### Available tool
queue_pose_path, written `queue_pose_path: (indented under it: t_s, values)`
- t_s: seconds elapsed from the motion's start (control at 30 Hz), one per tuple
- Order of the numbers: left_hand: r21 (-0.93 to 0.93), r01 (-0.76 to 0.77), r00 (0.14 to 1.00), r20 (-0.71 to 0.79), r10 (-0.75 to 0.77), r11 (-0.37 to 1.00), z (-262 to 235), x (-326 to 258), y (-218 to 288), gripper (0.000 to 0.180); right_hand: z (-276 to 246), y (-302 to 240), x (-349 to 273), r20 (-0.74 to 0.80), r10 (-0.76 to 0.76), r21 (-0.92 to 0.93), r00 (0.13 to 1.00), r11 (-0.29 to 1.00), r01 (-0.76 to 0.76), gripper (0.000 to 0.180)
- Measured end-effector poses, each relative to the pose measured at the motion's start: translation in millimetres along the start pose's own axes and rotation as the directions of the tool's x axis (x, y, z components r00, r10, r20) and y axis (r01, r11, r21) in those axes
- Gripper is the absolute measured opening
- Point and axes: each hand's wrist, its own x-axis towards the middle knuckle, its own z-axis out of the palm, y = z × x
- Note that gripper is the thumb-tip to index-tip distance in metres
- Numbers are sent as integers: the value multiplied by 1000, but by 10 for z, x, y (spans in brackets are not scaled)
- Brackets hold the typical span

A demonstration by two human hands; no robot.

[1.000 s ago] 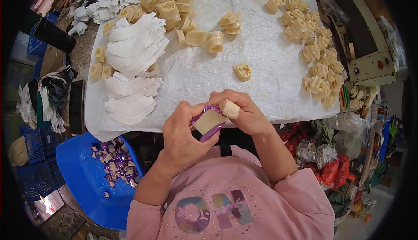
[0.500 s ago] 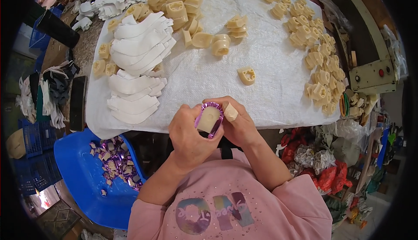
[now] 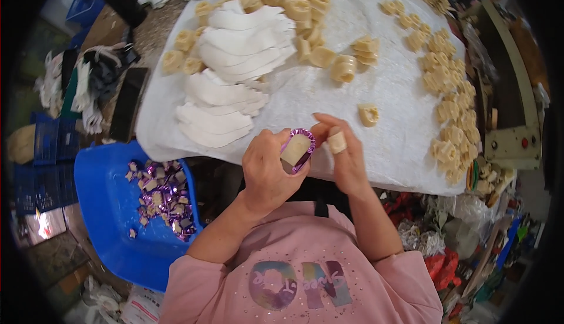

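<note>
Our left hand (image 3: 265,164) pinches a shiny purple, curved piece (image 3: 298,146) in its fingers; our right hand (image 3: 348,158), fingers loosely spread, is just beside it.

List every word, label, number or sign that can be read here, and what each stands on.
Pink shirt: large multicoloured letters with smaller script over them; I won't copy the wording.
White package, lower left: small print, too blurred to read.
I can make out no other text.

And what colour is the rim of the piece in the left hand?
The rim is shiny purple; the head view shows it best.
</note>
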Motion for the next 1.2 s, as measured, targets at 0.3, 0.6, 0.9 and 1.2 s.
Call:
queue_pose_path:
  t_s: [0.3, 0.6, 0.9, 1.2]
  values:
    - [281, 402, 911, -223, -348, 872, -982, -437, -619, 39, 364, -21, 471, 280, -368, -497, 887, 735, 462, 31]
    - [626, 652, 756, -492, -431, 429, -1700, -1169, -1119, 46, 830, -172, 818, 314, -468, -681, 826, 495, 540, 21]
    - [280, 91, 990, -126, -57, 956, -1014, -50, -709, 34, 1175, -92, 1010, 309, -517, -835, 798, 255, 489, 5]
    - [270, 105, 993, -72, -89, 957, -733, 18, -717, 35, 1254, -14, 1029, 402, -541, -823, 738, 139, 550, 6]
